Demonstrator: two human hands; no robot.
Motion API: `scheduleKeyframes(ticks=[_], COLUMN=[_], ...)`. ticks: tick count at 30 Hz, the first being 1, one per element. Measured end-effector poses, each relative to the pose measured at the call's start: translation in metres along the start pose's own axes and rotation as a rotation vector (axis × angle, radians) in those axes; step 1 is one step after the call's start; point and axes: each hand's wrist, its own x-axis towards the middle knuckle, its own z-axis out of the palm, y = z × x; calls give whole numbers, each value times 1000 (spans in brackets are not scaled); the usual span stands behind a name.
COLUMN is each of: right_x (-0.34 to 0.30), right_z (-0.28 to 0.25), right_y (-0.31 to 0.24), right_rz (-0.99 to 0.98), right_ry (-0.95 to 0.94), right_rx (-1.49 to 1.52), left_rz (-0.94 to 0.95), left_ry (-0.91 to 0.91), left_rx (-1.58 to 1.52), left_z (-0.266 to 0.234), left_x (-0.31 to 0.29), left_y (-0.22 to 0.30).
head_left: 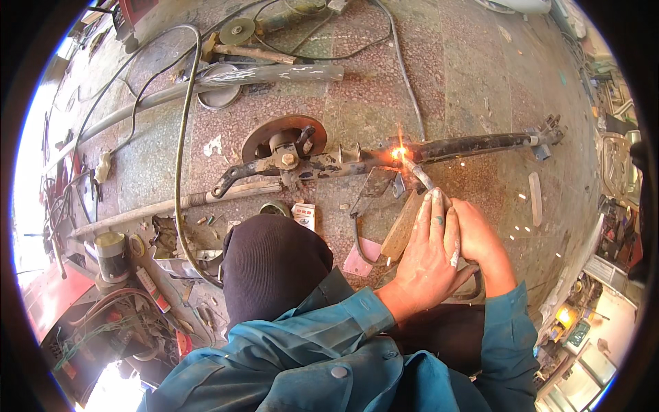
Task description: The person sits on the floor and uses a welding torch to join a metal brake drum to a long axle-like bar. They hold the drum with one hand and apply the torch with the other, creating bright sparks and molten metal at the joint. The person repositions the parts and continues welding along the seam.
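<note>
A dark metal axle beam (473, 145) lies across the floor in front of me, with a round, rusty brake disc (252, 141) at its left end. Its middle glows orange and throws sparks where the tip of a torch (419, 173) points at it. My right hand (477, 233) is closed around the torch, whose body is mostly hidden by my hands. Pressed against my right hand, my left hand (424, 264) has its long, nearly straight fingers closed on the torch neck. A wooden block (402, 228) lies under the beam beside my left hand.
Beyond the beam lie a long grey pipe (274, 74), an angle grinder (237, 31) and looping cables (185, 110). A wooden pole (137, 218), a can (111, 255) and a small white box (304, 215) are at left. A flat bar (535, 199) lies at right.
</note>
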Motion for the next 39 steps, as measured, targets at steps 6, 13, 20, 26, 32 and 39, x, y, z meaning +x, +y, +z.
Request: scheduleKeyframes(ticks=[6,13,20,26,32,39], right_x=[1,3,-1,0,-1,4], right_z=[-2,-3,-6,-5,-2,-3], right_y=[-9,-17,-18,-19,-9,-18], right_rz=[14,-20,34,21,4,19], right_ry=[-1,19,-28,-9,-12,-54], right_rx=[-37,-12,-72,-2,-21,-38], left_rz=[-15,5,45,-19,-17,-9], left_ry=[2,2,-9,-7,-41,5], left_rx=[-3,11,47,-54,10,43], left_z=[-2,-2,-6,-2,-3,-8], left_x=[-2,-2,-2,-2,-4,-4], left_y=[-3,-4,-2,-2,-2,0])
